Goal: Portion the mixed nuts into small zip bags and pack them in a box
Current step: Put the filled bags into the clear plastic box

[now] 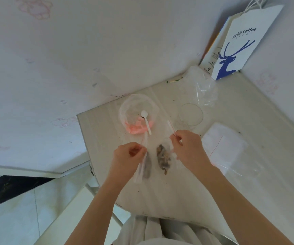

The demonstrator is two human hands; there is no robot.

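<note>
left grip (128,157) pinching a small zip bag (147,167) of nuts at centre frame, right grip (188,149) pinching the seal of a second nut bag (163,157) just beside it, white spoon (146,122) lying in clear tub (125,107) above

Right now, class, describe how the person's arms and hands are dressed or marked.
The left forearm and right forearm are bare, no sleeve in view. The left hand and right hand wear no gloves; no ring, watch or bracelet shows.
</note>
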